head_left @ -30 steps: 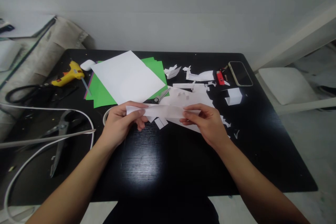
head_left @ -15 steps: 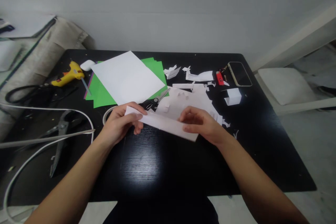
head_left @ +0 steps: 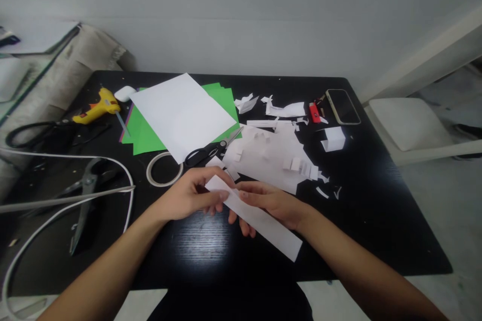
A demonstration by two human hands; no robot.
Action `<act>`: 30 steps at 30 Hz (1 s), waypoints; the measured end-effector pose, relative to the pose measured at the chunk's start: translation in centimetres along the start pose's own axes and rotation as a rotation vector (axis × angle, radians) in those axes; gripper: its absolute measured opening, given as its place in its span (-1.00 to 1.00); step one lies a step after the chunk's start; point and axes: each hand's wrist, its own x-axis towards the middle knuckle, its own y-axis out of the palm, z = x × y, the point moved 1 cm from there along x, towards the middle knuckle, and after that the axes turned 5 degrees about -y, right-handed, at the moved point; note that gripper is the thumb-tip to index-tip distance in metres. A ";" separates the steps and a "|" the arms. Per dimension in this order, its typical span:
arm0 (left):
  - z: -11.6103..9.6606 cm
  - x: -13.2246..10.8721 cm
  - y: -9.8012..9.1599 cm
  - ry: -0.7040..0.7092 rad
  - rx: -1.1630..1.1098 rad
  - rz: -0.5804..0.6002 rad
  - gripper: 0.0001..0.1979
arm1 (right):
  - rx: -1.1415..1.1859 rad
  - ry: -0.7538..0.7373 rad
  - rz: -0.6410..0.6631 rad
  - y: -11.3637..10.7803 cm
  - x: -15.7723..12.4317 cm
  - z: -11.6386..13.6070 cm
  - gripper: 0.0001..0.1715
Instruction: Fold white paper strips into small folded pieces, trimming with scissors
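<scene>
Both my hands hold a long folded white paper strip low over the black table, near its front middle. My left hand pinches the strip's upper left end between thumb and fingers. My right hand grips the strip just beside it, thumb on top, fingers underneath. The strip runs down and to the right past my right wrist. Just behind my hands lie black-handled scissors, a ring of tape and a cut white sheet with small raised tabs.
A large white sheet lies on green paper at the back. A yellow glue gun, pliers and a white cable are on the left. Paper scraps, a red lighter, a phone and a small white box sit at the back right.
My hands have drawn the strip toward me and lower. The right hand slid along it up to the left hand, and the strip's right end now tilts down toward the table's front edge.
</scene>
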 end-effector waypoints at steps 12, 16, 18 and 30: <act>0.0 0.1 0.2 0.157 -0.014 -0.098 -0.88 | -0.030 0.026 0.000 -0.2 -0.1 0.0 -0.62; 0.0 0.2 0.2 0.173 -0.032 -0.090 -0.90 | -0.077 0.006 -0.033 0.1 -0.2 0.2 -0.65; 0.0 0.2 0.1 0.166 -0.032 -0.087 -0.88 | -0.119 -0.017 -0.050 0.2 -0.1 0.3 -0.67; 0.3 0.6 1.0 0.108 0.183 -0.253 -0.83 | -0.312 -0.130 -0.233 0.3 0.5 -0.5 -0.59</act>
